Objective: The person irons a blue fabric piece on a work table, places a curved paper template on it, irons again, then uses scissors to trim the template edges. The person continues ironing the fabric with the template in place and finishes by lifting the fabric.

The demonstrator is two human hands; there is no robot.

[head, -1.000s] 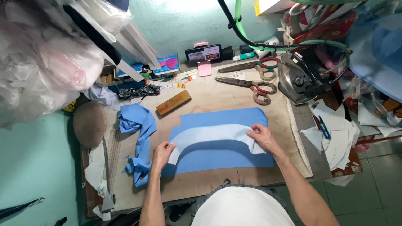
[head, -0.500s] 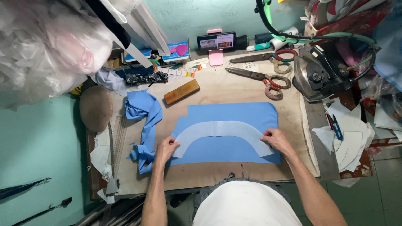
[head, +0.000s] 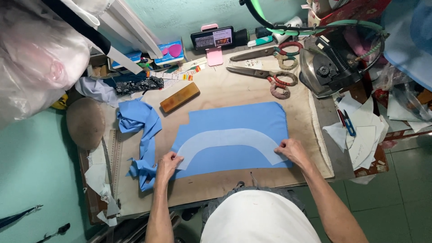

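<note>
A flat piece of blue cloth (head: 238, 117) lies on the tan work table (head: 225, 189). On top of it rests a curved white strip of interfacing (head: 225, 137), arched like a collar. My left hand (head: 167, 164) pinches the strip's left end near the cloth's lower left corner. My right hand (head: 291, 150) pinches the strip's right end near the cloth's right edge. Both ends lie flat against the blue cloth.
Crumpled blue scraps (head: 141, 135) lie to the left. A wooden block (head: 180, 96), two pairs of scissors (head: 265, 74), a phone on a pink stand (head: 211, 38) and an iron (head: 324, 69) sit at the back. Paper pieces (head: 360, 135) lie right.
The strip's right end, held lifted a second ago, now lies flat on the blue cloth. Both hands have slid down toward the cloth's near edge.
</note>
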